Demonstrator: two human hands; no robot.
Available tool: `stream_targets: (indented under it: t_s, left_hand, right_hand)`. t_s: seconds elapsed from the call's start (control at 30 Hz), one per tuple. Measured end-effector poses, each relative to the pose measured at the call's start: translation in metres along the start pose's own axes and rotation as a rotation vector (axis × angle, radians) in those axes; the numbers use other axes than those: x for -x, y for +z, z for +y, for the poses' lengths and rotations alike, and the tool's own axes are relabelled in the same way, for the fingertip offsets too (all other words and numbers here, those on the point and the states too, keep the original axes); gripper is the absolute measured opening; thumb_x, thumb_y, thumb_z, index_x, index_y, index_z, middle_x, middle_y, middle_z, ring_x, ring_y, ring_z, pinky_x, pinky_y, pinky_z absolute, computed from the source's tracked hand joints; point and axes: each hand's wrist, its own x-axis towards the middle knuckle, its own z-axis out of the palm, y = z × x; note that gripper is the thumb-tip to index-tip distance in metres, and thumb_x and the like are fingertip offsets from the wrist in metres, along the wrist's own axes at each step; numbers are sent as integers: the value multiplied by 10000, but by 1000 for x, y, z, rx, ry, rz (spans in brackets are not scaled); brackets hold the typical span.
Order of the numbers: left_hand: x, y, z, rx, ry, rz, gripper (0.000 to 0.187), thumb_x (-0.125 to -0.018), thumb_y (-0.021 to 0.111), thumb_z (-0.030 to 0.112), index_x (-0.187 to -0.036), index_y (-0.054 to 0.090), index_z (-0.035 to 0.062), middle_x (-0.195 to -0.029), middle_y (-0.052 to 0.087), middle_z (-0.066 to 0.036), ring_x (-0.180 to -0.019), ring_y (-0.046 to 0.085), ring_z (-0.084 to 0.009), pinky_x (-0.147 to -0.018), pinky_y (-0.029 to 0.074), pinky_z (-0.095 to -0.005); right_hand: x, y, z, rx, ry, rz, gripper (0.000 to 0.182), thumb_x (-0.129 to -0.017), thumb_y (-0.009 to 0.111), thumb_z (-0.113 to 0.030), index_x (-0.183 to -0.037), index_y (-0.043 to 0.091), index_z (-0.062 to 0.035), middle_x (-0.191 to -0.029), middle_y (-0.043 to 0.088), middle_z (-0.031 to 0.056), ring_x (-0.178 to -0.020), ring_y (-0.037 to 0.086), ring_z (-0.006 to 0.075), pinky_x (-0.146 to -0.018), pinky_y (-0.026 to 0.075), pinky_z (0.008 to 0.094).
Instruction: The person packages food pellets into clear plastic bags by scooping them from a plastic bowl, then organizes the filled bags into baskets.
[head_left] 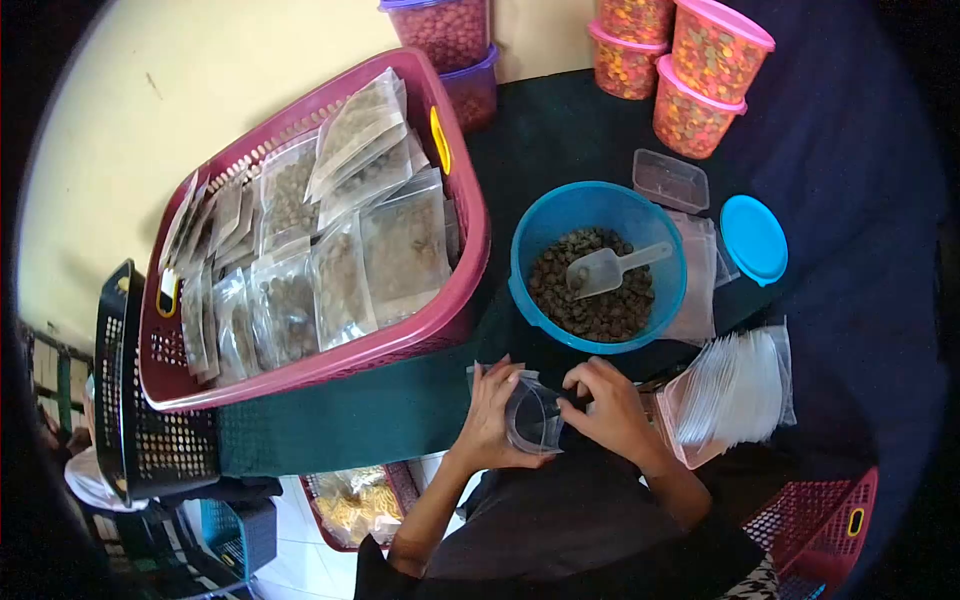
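My left hand (490, 415) is wrapped around a clear plastic bag (533, 415), whose mouth gapes in a rounded shape. Nothing shows inside the bag. Close to its right edge is my right hand (612, 415), with bent fingers and a gap between thumb and forefinger; the thumb tip is at the bag's edge. Just beyond both hands stands a blue tub (520, 290) of dark brown pieces (590, 318), with a clear plastic scoop (600, 270) lying on them. A stack of flat clear bags (735, 390) fills a pink tray (680, 445) at the right.
A maroon basket (455, 290) of filled bags (290, 290) takes up the table's left side. Pink-lidded tubs (700, 110) stand at the back right. A blue lid (753, 240) and clear box (670, 180) lie right of the blue tub. Black crates (165, 440) are at far left.
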Motion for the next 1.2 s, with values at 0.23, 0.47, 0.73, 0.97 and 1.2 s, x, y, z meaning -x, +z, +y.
stream_targets:
  t_s: [0.23,0.47,0.73,0.97,1.2]
  left_hand:
    - [5,5,-4,136,44,58,1130,-425,777,388,-1291,84,171,-1177,355,-175,-1107,324,-383,-938,72,-554]
    - [12,-1,-2,282,-13,122,1149,-415,803,265,-1270,61,66,-1113,392,-192,-1063,385,-335,-958,163,-464]
    - [-5,-24,21,308,-93,380,1208,-378,818,279,-1255,13,74,-1135,340,-232,-1076,354,-340,-900,269,-451]
    - [-35,-11,33,264,-61,431,1209,-377,823,265,-1260,17,89,-1134,343,-240,-1061,378,-340,-895,271,-460]
    - [-48,11,36,282,-165,385,1142,-410,811,247,-1251,58,74,-1113,421,-203,-1085,384,-332,-969,42,-483]
  right_hand:
    - [22,7,-18,55,-482,-51,364,-666,615,-363,-854,563,-55,-785,549,75,-820,519,200,-802,300,366]
    - [15,-11,-21,122,-470,-237,348,-749,551,-324,-1036,531,-129,-748,589,59,-665,551,177,-778,302,405]
    - [-86,-114,5,232,-436,267,147,-724,554,-167,-806,589,-49,-783,590,95,-768,534,230,-726,339,362]
    - [-127,-100,58,1037,-237,-326,250,-725,512,-262,-853,567,-54,-748,566,95,-846,497,257,-858,249,448]
    - [-176,-105,50,1035,-716,43,168,-669,483,-81,-829,528,-55,-693,538,45,-736,499,179,-758,326,356]
